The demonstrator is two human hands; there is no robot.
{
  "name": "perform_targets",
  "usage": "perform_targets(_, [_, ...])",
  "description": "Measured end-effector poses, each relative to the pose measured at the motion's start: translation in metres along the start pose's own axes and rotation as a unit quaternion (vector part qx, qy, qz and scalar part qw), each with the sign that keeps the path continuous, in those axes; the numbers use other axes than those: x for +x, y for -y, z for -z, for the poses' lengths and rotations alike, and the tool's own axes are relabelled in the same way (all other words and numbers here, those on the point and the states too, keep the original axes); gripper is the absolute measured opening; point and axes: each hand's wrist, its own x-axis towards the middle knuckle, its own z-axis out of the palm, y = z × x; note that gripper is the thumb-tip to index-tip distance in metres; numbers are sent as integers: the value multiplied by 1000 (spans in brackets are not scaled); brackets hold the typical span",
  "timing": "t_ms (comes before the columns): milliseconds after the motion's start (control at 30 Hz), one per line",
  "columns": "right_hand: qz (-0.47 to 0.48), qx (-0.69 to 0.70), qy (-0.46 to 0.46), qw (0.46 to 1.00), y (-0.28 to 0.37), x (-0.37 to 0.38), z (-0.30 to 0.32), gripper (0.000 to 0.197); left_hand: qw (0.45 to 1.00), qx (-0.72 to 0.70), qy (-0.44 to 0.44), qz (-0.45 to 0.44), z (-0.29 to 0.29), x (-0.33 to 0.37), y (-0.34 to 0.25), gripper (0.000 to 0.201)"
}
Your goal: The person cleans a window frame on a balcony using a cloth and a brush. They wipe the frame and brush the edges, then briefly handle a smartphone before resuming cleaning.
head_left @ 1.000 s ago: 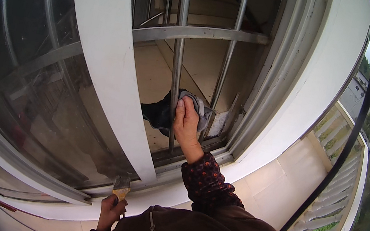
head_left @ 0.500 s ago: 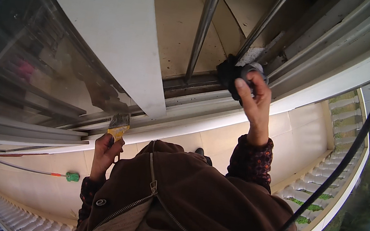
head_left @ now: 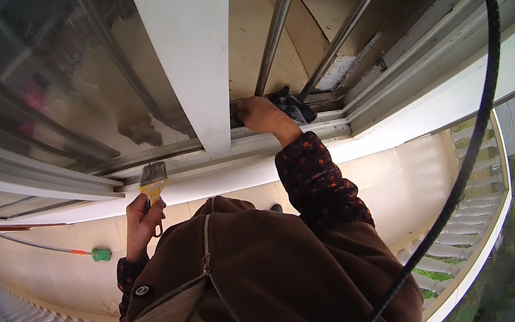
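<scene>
My left hand point(head_left: 141, 224) is closed round the yellow handle of a flat paintbrush point(head_left: 154, 175). Its grey bristles point up beside the lower window frame. My right hand point(head_left: 264, 117) reaches down to the window track point(head_left: 322, 127), fingers bent and closed on a dark cloth point(head_left: 293, 108). Part of the cloth spreads to the right of the hand, by the foot of a metal bar point(head_left: 338, 46). The fingertips are partly hidden, close to the white sash point(head_left: 185, 43) edge.
A second metal bar point(head_left: 277, 30) stands upright behind my right hand. Glass point(head_left: 72, 66) fills the left side. A black cable point(head_left: 463, 165) hangs across the right. Below lie a tiled floor, a long-handled tool with a green head point(head_left: 101, 254), and a white balustrade point(head_left: 467, 226).
My right hand has moved left along the track with the dark cloth, from the right bar toward the sash. The left hand still holds the brush, now slightly lower.
</scene>
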Motion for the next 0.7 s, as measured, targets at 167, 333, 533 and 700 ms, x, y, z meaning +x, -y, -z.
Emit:
perform_targets(167, [74, 835, -156, 522, -10, -35, 28, 22, 994, -58, 20, -87, -4, 0, 5, 13])
perform_targets(333, [48, 634, -399, 660, -27, -115, 90, 29, 997, -34, 38, -60, -4, -5, 9, 12])
perform_targets(533, [-114, 128, -541, 823, -43, -157, 99, 25, 997, -33, 45, -58, -3, -8, 9, 12])
perform_targets(700, [-214, -221, -204, 929, -46, -132, 48, 18, 996, -37, 55, -54, -1, -10, 10, 10])
